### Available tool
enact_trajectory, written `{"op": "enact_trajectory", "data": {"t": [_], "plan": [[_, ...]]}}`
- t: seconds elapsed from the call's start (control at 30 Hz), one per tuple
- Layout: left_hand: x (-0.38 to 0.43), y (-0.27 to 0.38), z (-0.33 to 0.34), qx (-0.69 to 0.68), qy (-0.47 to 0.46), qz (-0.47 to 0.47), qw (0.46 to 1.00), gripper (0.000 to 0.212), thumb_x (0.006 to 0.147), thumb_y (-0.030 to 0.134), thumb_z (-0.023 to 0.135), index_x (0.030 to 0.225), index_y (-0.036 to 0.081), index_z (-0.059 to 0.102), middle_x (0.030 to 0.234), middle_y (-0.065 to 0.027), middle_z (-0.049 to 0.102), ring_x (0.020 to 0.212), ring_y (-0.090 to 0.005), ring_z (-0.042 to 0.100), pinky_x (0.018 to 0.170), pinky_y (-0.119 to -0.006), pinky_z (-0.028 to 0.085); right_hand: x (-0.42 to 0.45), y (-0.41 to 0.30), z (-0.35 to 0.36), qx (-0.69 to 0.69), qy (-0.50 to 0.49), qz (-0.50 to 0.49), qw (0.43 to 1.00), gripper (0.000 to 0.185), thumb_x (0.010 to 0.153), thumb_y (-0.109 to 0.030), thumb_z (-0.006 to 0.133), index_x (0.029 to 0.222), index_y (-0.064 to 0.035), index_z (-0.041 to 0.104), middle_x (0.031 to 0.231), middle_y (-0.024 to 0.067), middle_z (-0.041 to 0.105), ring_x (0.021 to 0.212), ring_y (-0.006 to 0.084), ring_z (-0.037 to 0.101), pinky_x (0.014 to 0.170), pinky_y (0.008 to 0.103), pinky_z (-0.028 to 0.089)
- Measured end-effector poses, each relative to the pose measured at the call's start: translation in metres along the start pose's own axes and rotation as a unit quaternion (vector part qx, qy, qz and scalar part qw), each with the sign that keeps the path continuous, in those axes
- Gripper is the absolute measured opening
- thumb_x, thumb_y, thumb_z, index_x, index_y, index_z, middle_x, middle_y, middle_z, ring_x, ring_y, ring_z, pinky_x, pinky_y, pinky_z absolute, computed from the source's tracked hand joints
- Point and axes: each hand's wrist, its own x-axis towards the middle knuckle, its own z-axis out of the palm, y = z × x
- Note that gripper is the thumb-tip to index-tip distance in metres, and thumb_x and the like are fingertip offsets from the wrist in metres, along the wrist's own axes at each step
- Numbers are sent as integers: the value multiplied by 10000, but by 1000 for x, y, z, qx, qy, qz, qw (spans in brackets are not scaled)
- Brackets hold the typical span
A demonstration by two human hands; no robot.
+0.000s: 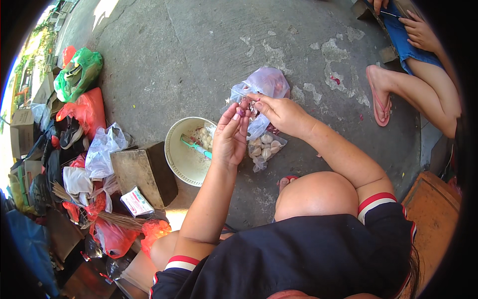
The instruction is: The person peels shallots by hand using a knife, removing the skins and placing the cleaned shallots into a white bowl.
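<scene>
My left hand (pixel 232 140) is raised in front of me, with a small purple shallot (pixel 241 112) between its thumb and fingers. My right hand (pixel 285 114) reaches in from the other side, index finger by the left fingertips; whether it pinches anything is too small to tell. Just beyond both hands lies a thin whitish plastic bag (pixel 267 82) with reddish contents, partly hidden by them. Nearer me a clear bag of garlic bulbs (pixel 266 147) rests on the floor. Left of my left forearm stands a cream plastic bucket (pixel 183 164), holding pale peeled cloves (pixel 206 138) and a turquoise-handled peeler (pixel 196 145).
A wooden block (pixel 134 168) stands beside the bucket. Farther left are piled plastic bags (pixel 106 149), shoes (pixel 71 132) and a straw broom (pixel 121 220). At upper right sits another person, whose hand (pixel 420 31) and sandalled foot (pixel 379 97) show. An orange-brown wooden surface (pixel 429 220) is at right.
</scene>
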Motion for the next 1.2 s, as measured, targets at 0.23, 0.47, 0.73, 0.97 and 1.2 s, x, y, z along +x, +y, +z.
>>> {"op": "enact_trajectory", "data": {"t": [0.23, 0.47, 0.73, 0.97, 1.2], "plan": [[3, -7, -6, 33, 15, 44, 998, 213, 808, -17, 564, 1019, 6, 541, 998, -107, 592, 916, -169, 587, 823, -236, 493, -2, 4, 8, 60, -58, -46, 995, 395, 923, -269, 388, 1210, -7, 460, 1104, 200, 559, 1038, 262, 549, 871, 304, 417], [0, -2, -3, 51, 32, 26, 998, 180, 804, -15, 572, 983, -26, 558, 975, -107, 599, 927, -160, 580, 842, -242, 480, 0, -8, -1, 9, -86, -9, 996, 391, 929, -274, 380, 1210, -16, 465, 1059, 192, 583, 982, 244, 578, 845, 306, 428], [0, 0, -1, 57, 29, 15, 998, 162, 808, -18, 564, 969, -12, 554, 972, -94, 597, 922, -149, 576, 839, -231, 474, -1, 3, 4, -5, -14, -109, 994, 389, 916, -289, 402, 1212, -45, 460, 970, 210, 602, 886, 298, 604, 773, 343, 458], [0, -3, -7, 89, 11, 31, 995, 140, 832, 2, 535, 972, 10, 535, 992, -91, 592, 921, -142, 579, 805, -218, 485, -6, -7, 2, -170, -1, -137, 976, 346, 883, -312, 447, 1126, -66, 469, 775, 190, 613, 704, 357, 599, 608, 422, 468], [-1, -4, -7, 100, 11, 26, 995, 120, 815, -9, 560, 932, 15, 570, 951, -73, 604, 874, -132, 582, 816, -237, 475, -7, 0, 6, -162, -4, -134, 978, 315, 879, -318, 449, 1083, -79, 438, 716, 173, 609, 632, 361, 591, 556, 440, 461]]}}
